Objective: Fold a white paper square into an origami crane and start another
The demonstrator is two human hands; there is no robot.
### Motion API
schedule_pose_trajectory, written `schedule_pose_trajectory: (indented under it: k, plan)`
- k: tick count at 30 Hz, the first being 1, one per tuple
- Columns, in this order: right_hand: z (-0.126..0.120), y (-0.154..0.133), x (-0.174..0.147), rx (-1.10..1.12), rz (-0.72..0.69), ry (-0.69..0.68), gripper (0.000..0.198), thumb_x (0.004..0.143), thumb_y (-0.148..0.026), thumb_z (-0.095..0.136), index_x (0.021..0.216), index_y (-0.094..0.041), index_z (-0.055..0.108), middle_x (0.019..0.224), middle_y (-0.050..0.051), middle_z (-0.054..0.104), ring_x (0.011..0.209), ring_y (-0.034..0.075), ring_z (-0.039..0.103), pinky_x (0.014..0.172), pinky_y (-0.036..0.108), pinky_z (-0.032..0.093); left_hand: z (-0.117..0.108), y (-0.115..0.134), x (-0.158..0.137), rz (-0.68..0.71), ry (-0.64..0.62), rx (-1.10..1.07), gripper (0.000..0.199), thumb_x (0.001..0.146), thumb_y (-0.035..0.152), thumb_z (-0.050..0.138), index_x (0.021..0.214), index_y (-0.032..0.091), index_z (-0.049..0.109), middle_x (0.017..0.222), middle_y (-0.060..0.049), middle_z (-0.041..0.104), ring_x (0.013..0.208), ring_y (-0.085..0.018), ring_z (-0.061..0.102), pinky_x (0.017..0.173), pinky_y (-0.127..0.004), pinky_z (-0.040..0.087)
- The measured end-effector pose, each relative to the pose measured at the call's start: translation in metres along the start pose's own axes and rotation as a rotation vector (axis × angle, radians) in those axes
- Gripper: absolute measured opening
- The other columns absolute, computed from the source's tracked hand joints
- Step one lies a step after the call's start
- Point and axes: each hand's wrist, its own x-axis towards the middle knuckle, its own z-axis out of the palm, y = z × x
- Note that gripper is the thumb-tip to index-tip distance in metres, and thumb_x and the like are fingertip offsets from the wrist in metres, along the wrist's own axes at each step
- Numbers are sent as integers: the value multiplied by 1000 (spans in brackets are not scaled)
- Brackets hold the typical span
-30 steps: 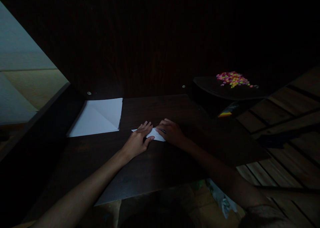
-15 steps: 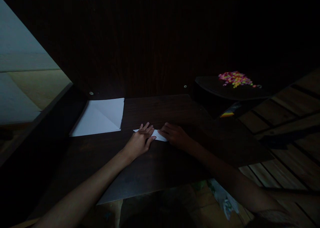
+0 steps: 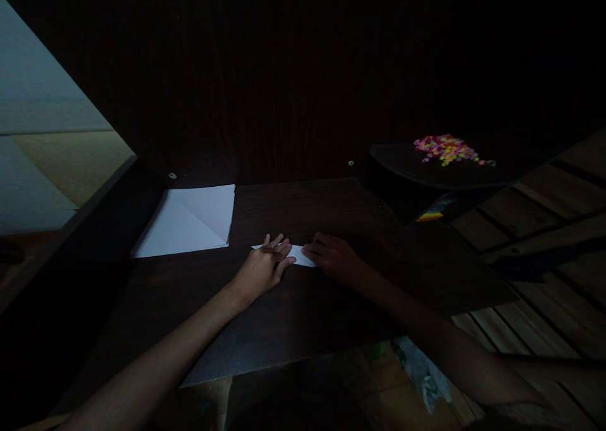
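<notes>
A small piece of white paper (image 3: 298, 254) lies on the dark worktop (image 3: 284, 213), between and partly beneath the two hands; its visible part is a narrow, smooth shape with straight edges and a pointed tip at the left. The worktop has a faint wood grain and a low sheen toward its near edge. Farther left lies a thin stack of white sheets (image 3: 194, 219), roughly four-sided, with a diagonal crease across the top sheet and slightly uneven edges at the right. Behind rises a dark wooden panel (image 3: 265, 103) with a small, pale, round fitting (image 3: 351, 163) near its base. On the right, a curved shelf (image 3: 395, 161) carries a loose heap of tiny pink, red, purple and yellow pieces (image 3: 445, 148), too small to identify. Wooden slats (image 3: 540, 324) and a crumpled, shiny plastic bag (image 3: 423, 371) show lower down.

The left hand (image 3: 265, 264) rests palm down over the paper's left part, fingers spread and thumb held apart, pressing rather than gripping. The right hand (image 3: 334, 257) touches the right end with bent fingers lying close together; whether they clamp anything, I cannot tell in the shadow.
</notes>
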Motion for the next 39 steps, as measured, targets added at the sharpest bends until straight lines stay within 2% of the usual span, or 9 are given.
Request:
schedule_pose_trajectory:
  k: [7, 11, 17, 20, 23, 27, 30, 33, 39]
  plan:
    - [-4, -4, -5, 42, 73, -15, 31, 89, -11, 48, 114, -15, 65, 100, 12, 69, 94, 24, 55, 72, 33, 51, -2, 1, 1, -27, 0, 2, 36, 96, 34, 49, 122, 14, 64, 128, -13, 63, 127, -27, 53, 111, -51, 39]
    - [-7, -7, -10, 43, 229, -45, 42, 91, -27, 52, 130, -11, 56, 91, 14, 66, 84, 23, 57, 67, 31, 51, -4, 1, 2, -47, 2, -40, 39, 95, 37, 49, 123, 13, 63, 129, -13, 62, 127, -26, 52, 111, -49, 39]
    - [-1, -6, -6, 205, 417, 86, 39, 93, -45, 54, 119, -20, 66, 97, 10, 64, 81, 19, 60, 70, 30, 52, -5, -4, 2, 22, 19, -10, 38, 95, 38, 49, 122, 15, 62, 126, -12, 65, 125, -26, 55, 110, -49, 40]
    - [3, -3, 1, 300, 383, 106, 37, 93, -40, 55, 122, -19, 64, 103, 11, 67, 93, 22, 58, 78, 36, 52, -10, -3, 4, 51, 30, -14, 32, 95, 37, 51, 115, 16, 65, 117, -11, 69, 115, -25, 62, 101, -43, 49]
    - [7, -2, 11, 347, 360, 104, 24, 93, -32, 56, 105, -19, 71, 108, 10, 66, 98, 23, 55, 85, 40, 49, -15, 1, 6, 57, 24, -45, 26, 95, 37, 52, 105, 18, 67, 103, -9, 71, 101, -24, 63, 92, -39, 52]
    - [9, 2, 24, 475, 435, 104, 7, 86, -20, 64, 86, -17, 70, 96, 7, 65, 92, 20, 58, 86, 39, 47, -19, 2, 7, 37, 46, -85, 25, 93, 39, 55, 101, 18, 67, 95, -8, 69, 94, -24, 61, 88, -40, 52]
    - [5, 7, 32, 595, 475, 53, 2, 79, -15, 69, 80, -17, 67, 87, 4, 67, 86, 18, 60, 82, 35, 47, -19, 0, 6, 1, 73, -73, 29, 89, 41, 61, 102, 17, 66, 96, -9, 68, 94, -25, 59, 87, -40, 52]
    - [-3, 10, 35, 738, 522, 18, 2, 81, -19, 68, 82, -18, 68, 78, 1, 68, 71, 15, 61, 67, 28, 47, -23, -4, 7, -18, 106, -56, 33, 89, 43, 61, 106, 16, 65, 95, -9, 67, 92, -24, 58, 84, -39, 52]
    - [-19, 8, 31, 596, 384, 249, 6, 83, -25, 69, 82, -19, 70, 80, 3, 71, 77, 17, 63, 74, 30, 48, -35, -10, 9, 15, 183, -174, 25, 96, 35, 52, 101, 18, 70, 86, -4, 70, 80, -18, 60, 75, -31, 52]
